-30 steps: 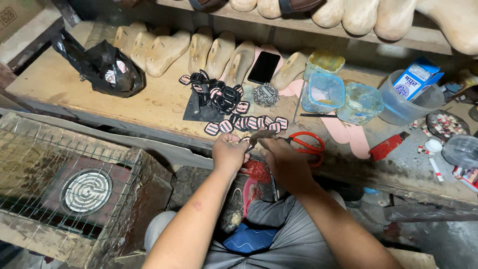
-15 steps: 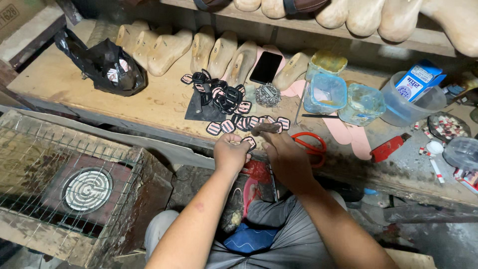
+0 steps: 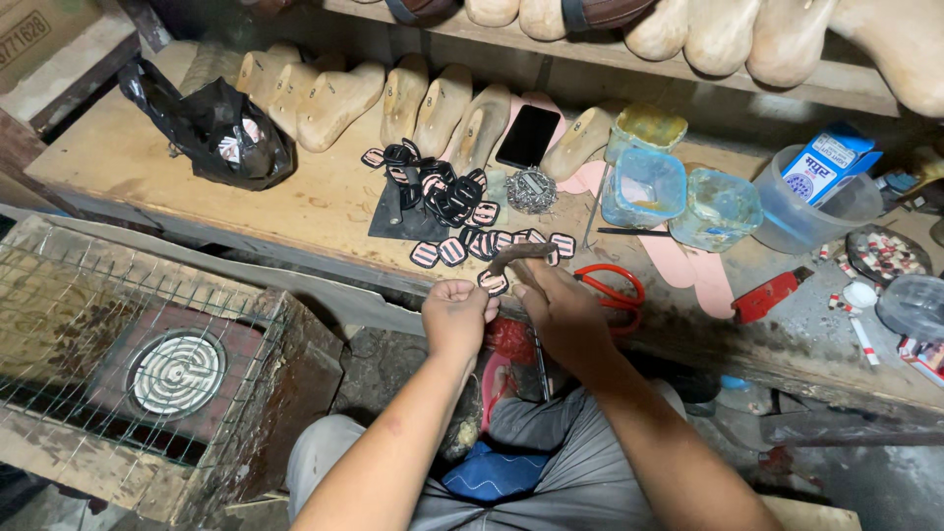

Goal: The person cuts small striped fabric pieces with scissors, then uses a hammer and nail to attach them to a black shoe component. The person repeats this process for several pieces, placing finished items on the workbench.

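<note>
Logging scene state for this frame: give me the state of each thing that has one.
left hand: pinching a small pink-and-black piece
right hand: gripping hammer
phone: screen dark
red scissors: lying flat, blades hidden
blue tub: lidded
black bag: open

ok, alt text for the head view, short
Seated at a wooden workbench, a person's left hand pinches a small pink-and-black piece while the right hand holds a hammer over it; wooden shoe lasts line the back.
</note>
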A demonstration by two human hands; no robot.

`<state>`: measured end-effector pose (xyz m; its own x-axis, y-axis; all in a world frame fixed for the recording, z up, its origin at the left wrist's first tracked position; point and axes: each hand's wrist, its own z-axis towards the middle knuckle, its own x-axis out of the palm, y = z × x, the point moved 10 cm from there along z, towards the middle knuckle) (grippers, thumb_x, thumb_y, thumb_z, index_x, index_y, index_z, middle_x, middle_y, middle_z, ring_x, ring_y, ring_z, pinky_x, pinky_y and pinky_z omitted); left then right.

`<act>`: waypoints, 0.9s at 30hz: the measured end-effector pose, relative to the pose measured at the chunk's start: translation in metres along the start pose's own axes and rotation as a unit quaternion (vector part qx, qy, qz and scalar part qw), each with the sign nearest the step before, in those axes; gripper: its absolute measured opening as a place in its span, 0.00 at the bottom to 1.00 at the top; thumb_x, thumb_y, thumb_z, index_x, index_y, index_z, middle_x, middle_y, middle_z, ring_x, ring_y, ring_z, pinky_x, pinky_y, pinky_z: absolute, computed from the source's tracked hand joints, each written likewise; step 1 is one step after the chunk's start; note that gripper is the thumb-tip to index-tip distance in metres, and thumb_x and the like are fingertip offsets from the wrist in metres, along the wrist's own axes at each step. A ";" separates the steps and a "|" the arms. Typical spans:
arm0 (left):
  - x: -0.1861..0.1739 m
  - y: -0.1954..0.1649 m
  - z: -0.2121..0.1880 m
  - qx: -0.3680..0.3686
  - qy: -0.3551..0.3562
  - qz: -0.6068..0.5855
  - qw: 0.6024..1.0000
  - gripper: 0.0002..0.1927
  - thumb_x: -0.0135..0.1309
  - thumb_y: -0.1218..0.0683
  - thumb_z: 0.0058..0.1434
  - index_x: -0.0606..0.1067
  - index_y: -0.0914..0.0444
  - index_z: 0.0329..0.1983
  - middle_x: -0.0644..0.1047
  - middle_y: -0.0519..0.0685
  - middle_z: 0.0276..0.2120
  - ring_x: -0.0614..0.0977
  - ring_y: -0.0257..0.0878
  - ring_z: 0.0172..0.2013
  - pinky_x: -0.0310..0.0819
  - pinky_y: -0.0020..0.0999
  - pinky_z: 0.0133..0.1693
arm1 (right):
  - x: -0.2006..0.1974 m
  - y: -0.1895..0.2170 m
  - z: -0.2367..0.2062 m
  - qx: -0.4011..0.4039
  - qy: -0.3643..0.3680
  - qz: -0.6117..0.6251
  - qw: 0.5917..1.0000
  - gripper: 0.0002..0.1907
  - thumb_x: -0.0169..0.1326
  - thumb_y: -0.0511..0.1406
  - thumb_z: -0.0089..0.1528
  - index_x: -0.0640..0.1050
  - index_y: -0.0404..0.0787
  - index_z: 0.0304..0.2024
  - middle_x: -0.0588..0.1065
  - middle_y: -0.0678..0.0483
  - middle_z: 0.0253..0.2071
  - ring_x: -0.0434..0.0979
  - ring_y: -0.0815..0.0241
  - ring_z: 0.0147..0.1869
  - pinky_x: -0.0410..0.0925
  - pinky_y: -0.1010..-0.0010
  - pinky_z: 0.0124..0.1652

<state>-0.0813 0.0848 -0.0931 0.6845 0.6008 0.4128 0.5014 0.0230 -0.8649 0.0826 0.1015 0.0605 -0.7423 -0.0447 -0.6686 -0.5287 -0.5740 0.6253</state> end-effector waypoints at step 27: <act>0.048 -0.120 -0.081 0.427 0.105 0.487 0.755 0.06 0.58 0.59 0.56 0.79 0.63 0.38 0.77 0.51 0.43 0.79 0.52 0.44 0.74 0.43 0.47 | 0.006 0.014 0.006 -0.013 -0.005 0.005 1.000 0.16 0.52 0.35 0.64 0.76 0.41 0.54 0.79 0.44 0.47 0.80 0.43 0.51 0.72 0.58 0.48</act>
<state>-0.0661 0.0457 0.0538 0.6220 0.5266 -0.5795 -0.7563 0.2123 -0.6188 0.0688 0.0981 0.0673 -0.7519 -0.0432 -0.6579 -0.5101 -0.5941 0.6220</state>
